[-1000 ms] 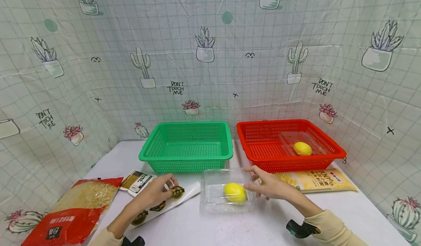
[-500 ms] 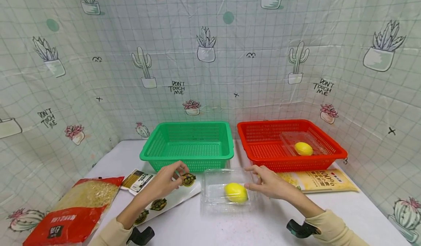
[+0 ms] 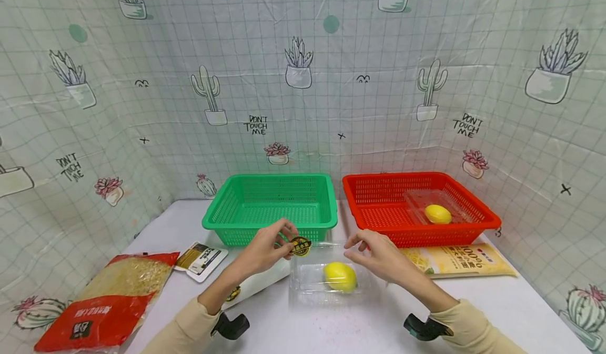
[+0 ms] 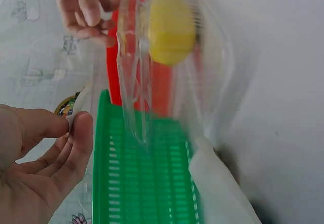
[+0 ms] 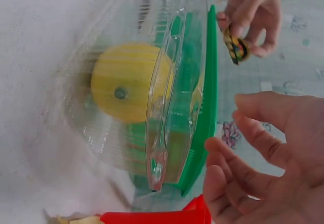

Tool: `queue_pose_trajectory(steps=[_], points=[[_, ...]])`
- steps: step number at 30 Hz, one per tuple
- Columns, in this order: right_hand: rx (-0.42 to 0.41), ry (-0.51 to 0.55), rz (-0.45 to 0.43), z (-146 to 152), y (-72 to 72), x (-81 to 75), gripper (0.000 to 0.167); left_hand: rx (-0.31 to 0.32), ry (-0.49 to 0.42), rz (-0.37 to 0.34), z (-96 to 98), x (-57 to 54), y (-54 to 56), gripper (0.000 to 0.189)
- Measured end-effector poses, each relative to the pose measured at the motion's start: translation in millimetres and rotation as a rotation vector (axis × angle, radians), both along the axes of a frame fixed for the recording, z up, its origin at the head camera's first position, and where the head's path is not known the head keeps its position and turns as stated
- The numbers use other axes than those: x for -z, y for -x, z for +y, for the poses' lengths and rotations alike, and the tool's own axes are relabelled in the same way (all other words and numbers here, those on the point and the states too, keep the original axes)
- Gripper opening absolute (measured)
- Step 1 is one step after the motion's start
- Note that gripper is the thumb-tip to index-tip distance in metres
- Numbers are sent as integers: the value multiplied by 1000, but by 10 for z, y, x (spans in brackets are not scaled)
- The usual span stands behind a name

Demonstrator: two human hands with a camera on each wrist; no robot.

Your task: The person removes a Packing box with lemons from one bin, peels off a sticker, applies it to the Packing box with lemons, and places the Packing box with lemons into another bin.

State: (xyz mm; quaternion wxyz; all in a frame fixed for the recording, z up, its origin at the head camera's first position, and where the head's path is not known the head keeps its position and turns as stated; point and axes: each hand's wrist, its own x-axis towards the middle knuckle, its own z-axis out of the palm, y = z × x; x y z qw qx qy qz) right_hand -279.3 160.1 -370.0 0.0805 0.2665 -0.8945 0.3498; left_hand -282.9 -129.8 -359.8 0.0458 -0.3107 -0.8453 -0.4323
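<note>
My left hand (image 3: 266, 248) pinches a round black-and-gold sticker (image 3: 300, 246) by its edge between thumb and forefinger. In the left wrist view the sticker (image 4: 65, 106) curls slightly away from the fingertips. Below it stands a closed clear plastic box (image 3: 303, 286) with a yellow lemon (image 3: 340, 276) inside. My right hand (image 3: 381, 255) hovers by the box's right rear side, its fingers loosely bent and holding nothing; the right wrist view shows a gap between these fingers (image 5: 248, 114) and the box. Partly under my left forearm lies a white sticker sheet (image 3: 265, 283).
Behind are a green basket (image 3: 272, 237) and a red basket (image 3: 421, 236), the red one holding another clear box with a lemon (image 3: 437, 214). A red bag (image 3: 101, 314) and a small pouch (image 3: 201, 261) lie left; a yellow noodle pack (image 3: 459, 261) lies right.
My left hand has peeled the sticker off the sheet and carried it up and right, over the box. My right hand has lifted slightly off the box's side. The box has stayed put.
</note>
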Motion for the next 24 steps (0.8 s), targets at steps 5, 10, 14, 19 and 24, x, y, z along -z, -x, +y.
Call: queue_pose_trajectory(steps=[5,10,14,19,24], points=[[-33,51,54,-93,14,13,7,31,-32,-37,133,3,17,18],[-71,123,108,-172,35,8,9,61,-71,-93,236,-6,37,17],[-119,148,141,-212,45,8,10,91,-85,-111,289,-17,61,18],[-146,162,148,-238,56,10,13,131,-104,-138,340,-23,86,20],[-127,159,157,-235,74,29,12,147,-118,-161,376,-24,99,20]])
